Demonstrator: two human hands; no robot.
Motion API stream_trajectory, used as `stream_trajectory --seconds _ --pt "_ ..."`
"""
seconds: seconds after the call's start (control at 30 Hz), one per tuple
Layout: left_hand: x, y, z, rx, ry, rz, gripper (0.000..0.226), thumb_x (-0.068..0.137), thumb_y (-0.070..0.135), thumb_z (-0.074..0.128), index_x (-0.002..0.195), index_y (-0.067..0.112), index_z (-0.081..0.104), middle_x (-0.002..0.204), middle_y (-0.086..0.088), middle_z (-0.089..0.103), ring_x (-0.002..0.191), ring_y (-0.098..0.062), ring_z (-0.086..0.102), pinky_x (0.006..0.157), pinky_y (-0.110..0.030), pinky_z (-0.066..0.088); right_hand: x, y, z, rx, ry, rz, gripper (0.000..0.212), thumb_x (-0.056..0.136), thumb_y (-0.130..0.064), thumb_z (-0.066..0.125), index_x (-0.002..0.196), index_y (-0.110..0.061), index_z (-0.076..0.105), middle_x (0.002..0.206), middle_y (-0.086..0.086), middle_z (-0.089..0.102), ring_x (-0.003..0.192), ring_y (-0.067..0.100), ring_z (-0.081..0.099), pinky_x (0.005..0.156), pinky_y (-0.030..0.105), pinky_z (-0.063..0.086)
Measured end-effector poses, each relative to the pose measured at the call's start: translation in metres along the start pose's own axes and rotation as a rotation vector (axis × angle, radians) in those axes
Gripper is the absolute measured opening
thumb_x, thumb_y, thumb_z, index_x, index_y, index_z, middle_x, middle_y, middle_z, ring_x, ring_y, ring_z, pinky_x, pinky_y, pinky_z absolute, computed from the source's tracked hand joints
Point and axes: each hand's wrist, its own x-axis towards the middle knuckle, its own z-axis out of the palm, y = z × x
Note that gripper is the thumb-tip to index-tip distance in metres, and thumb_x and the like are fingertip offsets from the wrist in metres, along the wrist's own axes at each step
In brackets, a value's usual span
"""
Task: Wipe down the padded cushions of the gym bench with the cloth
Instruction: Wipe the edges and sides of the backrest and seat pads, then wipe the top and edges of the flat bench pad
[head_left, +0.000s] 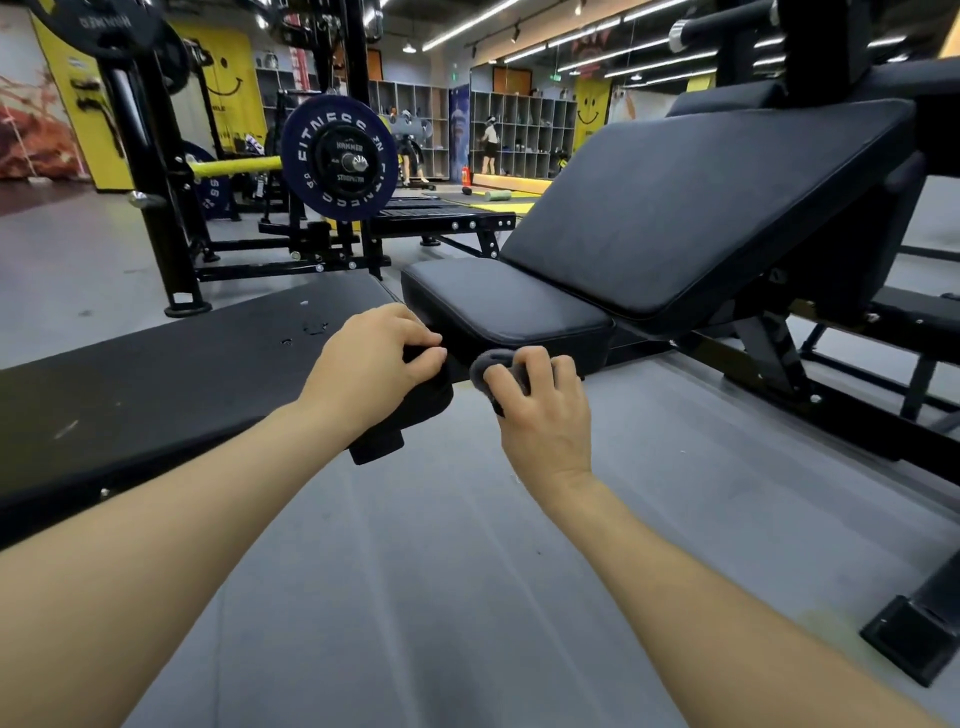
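The gym bench is seen just ahead and to the right, its long axis running from near centre up toward the upper right. Its back cushion is tilted upward to the right, while the smaller seat cushion lies nearly flat at the low end, pointing toward the hands. A black floor platform is spread to the left, and a rack with a blue weight plate stands well behind it. A dark padded piece at the bench's near end is gripped by the left hand, fingers curled over its top. A bunched grey cloth is held in the right hand, just below the seat cushion's front edge; whether the cloth touches the cushion cannot be told.
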Motion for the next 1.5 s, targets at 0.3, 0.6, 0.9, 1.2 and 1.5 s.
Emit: stream_trajectory --seconds 0.3,0.6,0.9,1.2,1.5 --pt "-0.001 0.013 0.007 0.17 0.069 -0.011 0.028 0.091 0.029 0.052 0.11 0.019 0.07 0.107 0.005 0.062 0.096 -0.019 0.056 0.074 -0.033 0.044 0.005 0.025 -0.017 0.202 0.009 0.197 0.026 0.078 -0.005 0.063 0.095 -0.019 0.05 0.098 0.002 0.04 0.077 0.026 0.038 0.055 0.03 0.037" --pt "-0.003 0.015 0.01 0.258 0.097 0.012 0.028 0.092 0.027 0.05 0.109 0.017 0.07 0.106 0.002 0.063 0.095 -0.022 0.058 0.071 -0.033 0.044 0.026 0.039 -0.022 0.274 -0.027 0.557 0.021 0.088 -0.009 0.052 0.107 -0.013 0.06 0.107 0.009 0.049 0.088 0.03 0.043 0.07 0.028 0.031" --pt "-0.003 0.015 0.006 0.266 0.068 0.048 0.029 0.093 0.027 0.05 0.11 0.015 0.07 0.105 0.0 0.063 0.094 -0.022 0.058 0.074 -0.037 0.048 0.041 0.067 -0.029 0.185 -0.307 0.816 0.029 0.096 -0.016 0.038 0.115 -0.025 0.057 0.118 0.007 0.039 0.103 0.033 0.039 0.067 0.034 0.034" --pt "0.004 0.014 -0.008 0.194 -0.074 0.013 0.028 0.094 0.027 0.047 0.109 0.021 0.069 0.108 0.003 0.061 0.098 -0.022 0.056 0.074 -0.031 0.044 0.07 0.039 -0.049 0.257 -0.188 0.888 0.019 0.096 -0.018 0.042 0.112 -0.02 0.053 0.121 0.007 0.042 0.106 0.032 0.045 0.072 0.033 0.034" --pt "0.005 -0.055 -0.062 -0.01 -0.063 -0.292 0.03 0.094 0.021 0.047 0.121 0.021 0.061 0.125 0.003 0.057 0.115 -0.02 0.053 0.096 -0.034 0.043 0.152 -0.07 -0.018 0.535 -0.544 0.606 0.029 0.091 -0.021 0.051 0.12 -0.019 0.05 0.125 0.008 0.049 0.106 0.03 0.051 0.083 0.037 0.044"
